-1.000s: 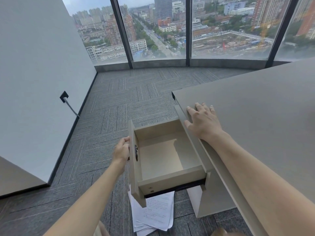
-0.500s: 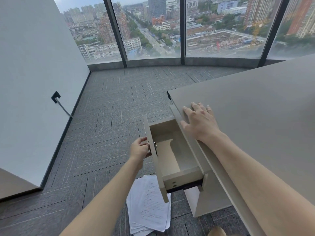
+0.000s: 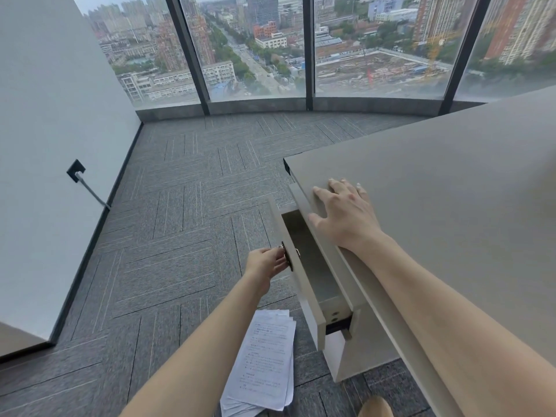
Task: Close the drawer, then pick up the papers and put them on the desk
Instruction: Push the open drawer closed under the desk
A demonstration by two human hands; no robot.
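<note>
A beige drawer [image 3: 304, 281] sticks a little way out of the beige desk [image 3: 451, 191], with only a narrow gap of its inside showing. My left hand [image 3: 266, 263] presses against the drawer front at its small metal lock. My right hand [image 3: 346, 215] lies flat, fingers spread, on the desk top near the left edge, just above the drawer. A stack of printed white papers [image 3: 264, 362] lies on the carpet below the drawer, partly fanned out.
Grey carpet tiles [image 3: 186, 236] cover the floor to the left. A white wall [image 3: 45, 145] with a black socket and cable [image 3: 76, 171] stands at the left. Floor-to-ceiling windows [image 3: 255, 46] run along the back. A shoe tip [image 3: 376, 406] shows at the bottom.
The drawer has slid far into the desk, pushed by my left hand moving right. More of the papers on the floor is uncovered. My right hand has stayed on the desk top.
</note>
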